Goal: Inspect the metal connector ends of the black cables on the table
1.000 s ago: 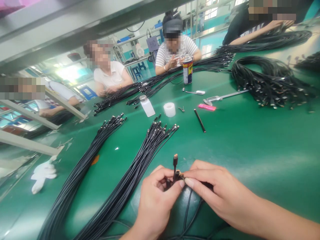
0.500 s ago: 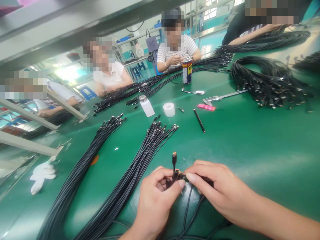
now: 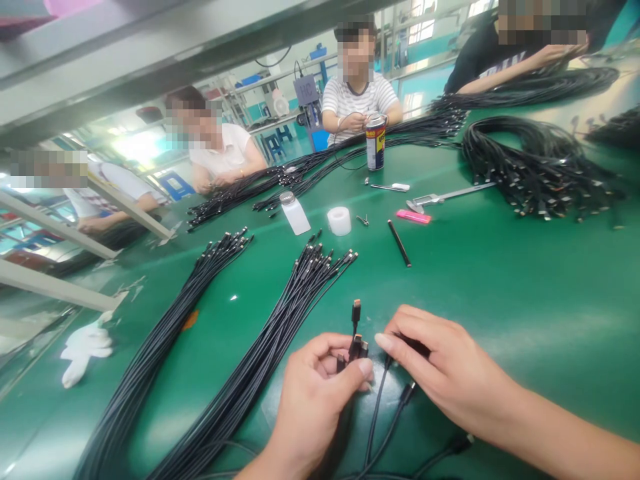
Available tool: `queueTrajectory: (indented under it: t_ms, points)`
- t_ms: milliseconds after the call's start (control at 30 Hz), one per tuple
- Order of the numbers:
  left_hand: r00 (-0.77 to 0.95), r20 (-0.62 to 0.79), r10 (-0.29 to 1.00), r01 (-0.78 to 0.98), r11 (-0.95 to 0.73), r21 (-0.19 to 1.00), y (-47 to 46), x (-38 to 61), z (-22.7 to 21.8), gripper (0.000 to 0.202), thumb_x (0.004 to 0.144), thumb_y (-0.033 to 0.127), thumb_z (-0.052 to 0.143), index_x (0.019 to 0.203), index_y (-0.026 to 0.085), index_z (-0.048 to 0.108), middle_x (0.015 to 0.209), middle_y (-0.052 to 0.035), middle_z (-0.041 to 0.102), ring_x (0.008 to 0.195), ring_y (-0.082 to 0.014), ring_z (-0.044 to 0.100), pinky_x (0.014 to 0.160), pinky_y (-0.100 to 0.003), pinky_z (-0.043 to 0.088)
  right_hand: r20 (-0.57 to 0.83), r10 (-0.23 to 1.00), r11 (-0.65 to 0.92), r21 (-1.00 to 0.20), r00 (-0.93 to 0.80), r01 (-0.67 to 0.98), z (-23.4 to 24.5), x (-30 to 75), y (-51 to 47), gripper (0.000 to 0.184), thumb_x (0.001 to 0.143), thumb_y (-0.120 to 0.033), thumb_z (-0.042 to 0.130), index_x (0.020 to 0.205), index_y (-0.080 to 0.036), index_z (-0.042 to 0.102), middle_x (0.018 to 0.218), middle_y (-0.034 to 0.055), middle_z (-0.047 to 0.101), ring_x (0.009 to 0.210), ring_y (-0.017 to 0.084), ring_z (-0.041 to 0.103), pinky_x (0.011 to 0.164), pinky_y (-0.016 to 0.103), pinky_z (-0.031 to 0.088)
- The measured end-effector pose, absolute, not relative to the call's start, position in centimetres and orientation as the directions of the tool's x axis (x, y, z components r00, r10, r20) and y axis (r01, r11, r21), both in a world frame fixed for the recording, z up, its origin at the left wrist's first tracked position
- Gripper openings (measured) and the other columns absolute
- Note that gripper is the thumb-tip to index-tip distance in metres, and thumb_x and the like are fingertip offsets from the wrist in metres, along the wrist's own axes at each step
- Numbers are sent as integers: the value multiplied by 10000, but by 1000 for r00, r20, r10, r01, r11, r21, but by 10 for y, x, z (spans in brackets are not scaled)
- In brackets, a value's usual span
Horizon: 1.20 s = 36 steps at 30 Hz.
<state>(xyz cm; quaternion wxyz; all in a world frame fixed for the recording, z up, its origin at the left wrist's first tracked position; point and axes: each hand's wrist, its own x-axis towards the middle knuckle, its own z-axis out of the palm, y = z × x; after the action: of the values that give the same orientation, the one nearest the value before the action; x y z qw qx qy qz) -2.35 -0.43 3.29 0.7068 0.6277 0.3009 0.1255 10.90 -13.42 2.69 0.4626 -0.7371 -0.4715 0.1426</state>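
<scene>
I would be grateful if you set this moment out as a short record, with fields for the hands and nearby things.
left hand: holds several black connectors, metal tips up
right hand: closed on a dark piece, mostly hidden
hand contact: apart
left of hands: two black cable bundles, outer and inner
beyond hands: white bottle, white roll, black stick, caliper
far left: white glove
surface: green table

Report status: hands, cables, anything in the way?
Left hand gripping black connectors, tips up. Right hand apart, holding black cable. Near right hand: another connector; black stick ahead.
</scene>
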Motion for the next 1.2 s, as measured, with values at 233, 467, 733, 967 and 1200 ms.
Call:
queueTrajectory:
  t_ms: [233,467,733,967,1200]
  points:
    - [817,-318,481,191,295,936,-6,-22,32,247,755,277,794,905,112,688,758,-62,691,645,-148,637,659,-268,527,246,845,-54,-845,476,532,28,112,-136,205,977,-225,495,914,-198,688,850,40,623,772,162,598,708,289,479]
    - [828,-273,489,195,205,959,-1,-22,27,212,847,337,713,823,127,700,769,-41,674,747,-135,590,738,-238,469,185,862,-83,-867,472,491,27,109,-137,355,981,-278,500,653,-180,595,766,22,593,715,148,578,674,291,454]
    - [853,-369,368,290,253,923,-6,-25,30,294,863,382,689,751,116,633,674,-42,638,580,-108,557,567,-214,447,158,749,-144,-909,644,391,28,111,-135,326,888,-223,599,1212,-257,585,857,-27,624,547,98,491,546,250,430]
    - [881,-377,286,241,416,877,-9,-22,30,236,841,325,720,902,114,634,616,-39,628,503,-113,556,483,-215,487,218,785,-79,-893,580,443,23,110,-137,166,865,-190,647,1009,-252,704,789,-32,633,617,107,526,589,230,439]
    - [881,-316,351,140,444,885,-9,-20,32,245,801,268,763,947,126,627,827,-39,617,523,-82,516,394,-183,470,229,878,20,-895,421,445,20,105,-133,238,870,-75,614,1010,-245,702,804,-22,613,726,114,576,664,218,455]
